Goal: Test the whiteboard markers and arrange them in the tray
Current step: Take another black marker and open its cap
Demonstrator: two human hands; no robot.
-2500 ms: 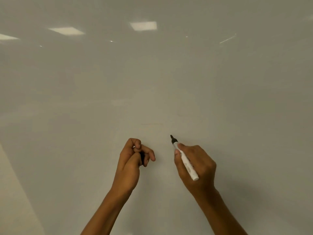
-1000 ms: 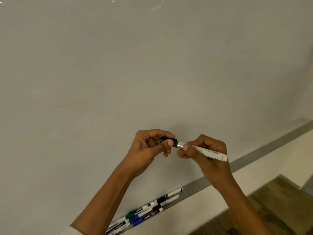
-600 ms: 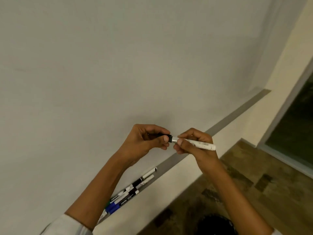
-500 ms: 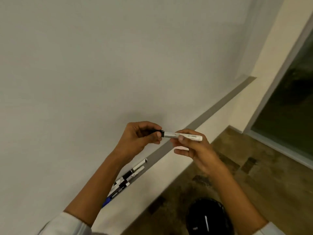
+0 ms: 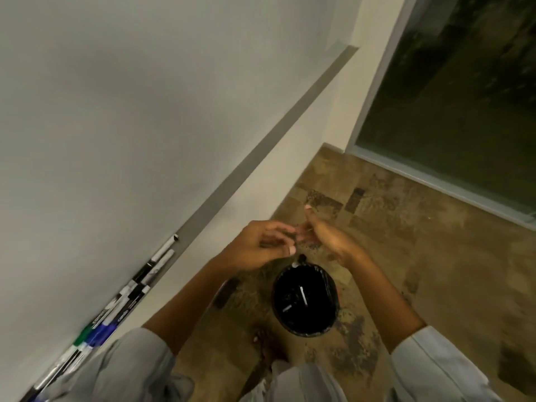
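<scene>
Both hands hover over a black bin (image 5: 333,285) on the floor. My left hand (image 5: 258,249) has loosely curled fingers with nothing seen in them. My right hand (image 5: 327,237) is blurred, its fingers spread and empty. Just below the two hands a white marker with a black cap (image 5: 299,261) hangs in the air at the bin's rim, touched by neither hand. Two markers lie inside the bin (image 5: 302,296). Several markers (image 5: 130,297) lie in a row in the grey tray (image 5: 261,152) under the whiteboard (image 5: 145,105), at the lower left.
A speckled brown floor (image 5: 406,256) spreads to the right. A dark glass panel with a grey frame (image 5: 452,97) stands at the far right. A small dark object (image 5: 226,293) lies on the floor left of the bin.
Earlier both hands pushed the black cap onto the white marker at the board. The view has swung down and right; both hands have let go and the marker drops toward the bin.
</scene>
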